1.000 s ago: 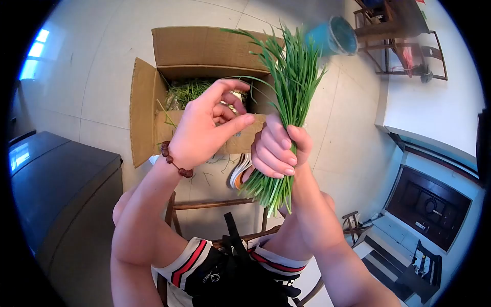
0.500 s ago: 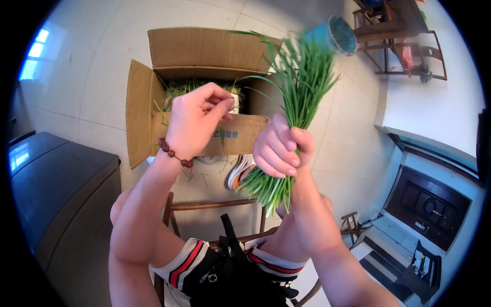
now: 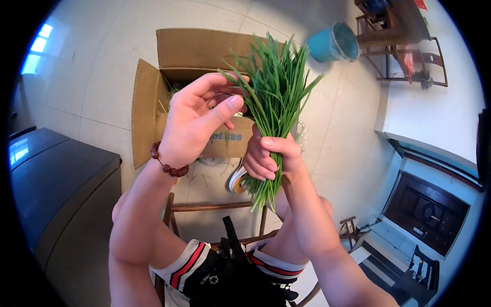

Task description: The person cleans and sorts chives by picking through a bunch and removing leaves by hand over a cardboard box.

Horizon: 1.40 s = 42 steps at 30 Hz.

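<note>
A bunch of green chives stands nearly upright, leaves at the top and cut stem ends below. My right hand is wrapped round its lower stems. My left hand, with a brown beaded bracelet at the wrist, is beside the left of the leaves. Its thumb and fingers are apart and curved, and nothing shows in its grip; whether the fingertips touch the leaves I cannot tell. Behind both hands is an open cardboard box, its inside largely hidden by the left hand and the chives.
A blue bucket stands on the tiled floor beyond the chives. At the left is a dark cabinet-like block. Wooden furniture stands at the upper right. Loose green bits lie on the floor near a shoe.
The chives and my right hand have shifted left, and the bunch now leans less. My left hand has gone from a pinch to spread fingers, now next to the leaves.
</note>
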Motion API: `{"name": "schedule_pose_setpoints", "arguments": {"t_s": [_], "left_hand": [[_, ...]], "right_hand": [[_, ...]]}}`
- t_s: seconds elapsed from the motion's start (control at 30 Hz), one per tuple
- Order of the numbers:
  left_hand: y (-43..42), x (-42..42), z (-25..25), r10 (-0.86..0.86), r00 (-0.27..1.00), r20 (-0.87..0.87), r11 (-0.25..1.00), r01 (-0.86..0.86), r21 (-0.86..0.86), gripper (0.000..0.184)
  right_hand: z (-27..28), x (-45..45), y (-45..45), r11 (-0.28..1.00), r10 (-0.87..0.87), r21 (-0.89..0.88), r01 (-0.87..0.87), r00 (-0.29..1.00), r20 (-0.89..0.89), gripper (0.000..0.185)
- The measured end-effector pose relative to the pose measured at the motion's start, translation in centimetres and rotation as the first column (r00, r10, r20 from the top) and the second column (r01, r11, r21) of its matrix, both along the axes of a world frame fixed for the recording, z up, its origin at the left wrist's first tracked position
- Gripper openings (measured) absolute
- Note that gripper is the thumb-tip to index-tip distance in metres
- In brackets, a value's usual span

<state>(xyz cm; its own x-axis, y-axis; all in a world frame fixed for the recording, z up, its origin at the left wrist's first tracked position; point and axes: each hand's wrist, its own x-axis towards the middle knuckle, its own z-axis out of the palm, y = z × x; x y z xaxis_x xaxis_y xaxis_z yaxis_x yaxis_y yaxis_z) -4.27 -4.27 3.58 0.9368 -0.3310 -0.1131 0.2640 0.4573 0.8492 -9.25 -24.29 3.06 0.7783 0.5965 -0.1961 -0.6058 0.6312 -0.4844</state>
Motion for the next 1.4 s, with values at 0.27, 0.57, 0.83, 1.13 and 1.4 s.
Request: {"name": "schedule_pose_setpoints", "arguments": {"t_s": [0.27, 0.57, 0.83, 1.13, 1.4], "left_hand": [[1.4, 0.3, -0.3, 0.092, 0.996, 0.009, 0.991, -0.093, 0.101, 0.018], [2.0, 0.6, -0.2, 0.160, 0.987, -0.011, 0.982, -0.158, 0.101, 0.017], [2.4, 0.8, -0.6, 0.184, 0.982, -0.030, 0.974, -0.178, 0.137, 0.024], [2.6, 1.4, -0.9, 0.280, 0.943, -0.181, 0.948, -0.243, 0.204, 0.026], [3.2, 2.7, -0.7, 0.431, 0.902, 0.022, 0.823, -0.403, 0.401, 0.027]], "right_hand": [[0.7, 0.2, 1.5, 0.990, 0.006, -0.143, -0.004, 1.000, 0.013, 0.023], [1.0, 0.5, 1.7, 0.967, -0.005, -0.253, 0.004, 1.000, -0.001, 0.024], [0.5, 0.6, 0.8, 0.968, -0.013, -0.249, 0.019, 1.000, 0.023, 0.025], [1.1, 1.2, 0.7, 0.860, 0.019, -0.510, 0.013, 0.998, 0.057, 0.015], [1.0, 2.0, 0.7, 0.453, 0.128, -0.889, 0.063, 0.983, 0.135, 0.020]]}}
